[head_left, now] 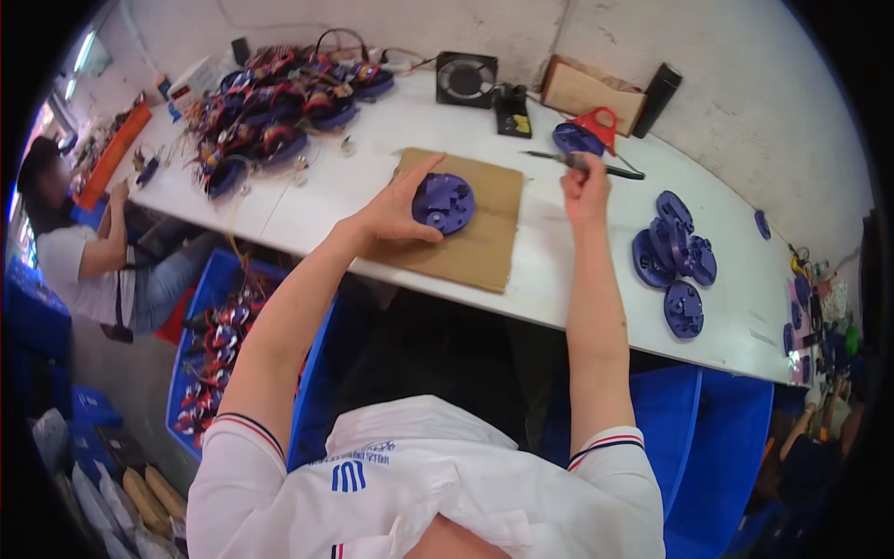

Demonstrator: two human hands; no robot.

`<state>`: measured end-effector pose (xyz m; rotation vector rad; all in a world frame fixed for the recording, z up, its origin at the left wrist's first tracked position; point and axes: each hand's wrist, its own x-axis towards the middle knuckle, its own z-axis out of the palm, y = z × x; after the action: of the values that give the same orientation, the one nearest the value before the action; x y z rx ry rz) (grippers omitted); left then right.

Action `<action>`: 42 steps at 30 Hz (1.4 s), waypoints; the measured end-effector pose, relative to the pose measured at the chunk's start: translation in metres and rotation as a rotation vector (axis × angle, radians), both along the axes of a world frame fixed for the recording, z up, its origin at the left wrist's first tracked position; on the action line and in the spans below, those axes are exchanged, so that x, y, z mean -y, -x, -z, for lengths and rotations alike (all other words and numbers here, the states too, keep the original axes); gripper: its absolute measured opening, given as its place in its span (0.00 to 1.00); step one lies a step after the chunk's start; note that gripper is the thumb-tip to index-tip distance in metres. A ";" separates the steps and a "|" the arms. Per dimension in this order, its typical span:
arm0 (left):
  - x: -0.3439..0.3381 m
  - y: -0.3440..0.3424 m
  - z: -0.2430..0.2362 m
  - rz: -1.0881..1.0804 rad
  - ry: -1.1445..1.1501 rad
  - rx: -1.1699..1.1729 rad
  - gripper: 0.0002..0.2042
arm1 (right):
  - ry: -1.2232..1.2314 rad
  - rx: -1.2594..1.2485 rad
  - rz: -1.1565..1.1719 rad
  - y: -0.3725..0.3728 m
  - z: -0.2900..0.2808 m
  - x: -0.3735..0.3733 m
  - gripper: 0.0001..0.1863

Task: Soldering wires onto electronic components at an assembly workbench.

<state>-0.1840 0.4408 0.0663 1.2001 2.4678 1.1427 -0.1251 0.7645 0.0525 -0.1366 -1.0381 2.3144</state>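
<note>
A round dark-purple plastic housing with small posts and holes lies on a brown cardboard sheet. My left hand curves round its left side, thumb at the lower edge and fingers at the top. My right hand is raised to the right of the cardboard, its fingers closed on a slim pointed tool that looks like a soldering iron. The dark tip points left. Just behind that hand lie another purple housing and a red triangular piece.
Several purple housings are grouped on the white table at right. Wired parts are heaped at back left. A black fan stands by the wall. Blue bins sit below the table. Another person sits at left.
</note>
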 end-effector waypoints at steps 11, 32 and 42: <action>-0.075 0.022 -0.092 -0.067 -0.342 -0.483 0.20 | 0.064 0.403 -0.127 0.002 -0.004 0.050 0.06; -0.261 0.082 -0.019 0.142 -0.250 -0.047 0.13 | 0.001 -0.070 -0.315 -0.047 -0.015 -0.087 0.09; -0.141 0.008 -0.012 0.058 -0.362 -0.530 0.28 | 0.106 -0.219 -0.343 -0.037 -0.036 -0.045 0.10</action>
<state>-0.1915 0.5814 0.0785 1.8747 2.6213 1.4551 -0.0882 0.8099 0.0886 0.2682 -0.8825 2.6195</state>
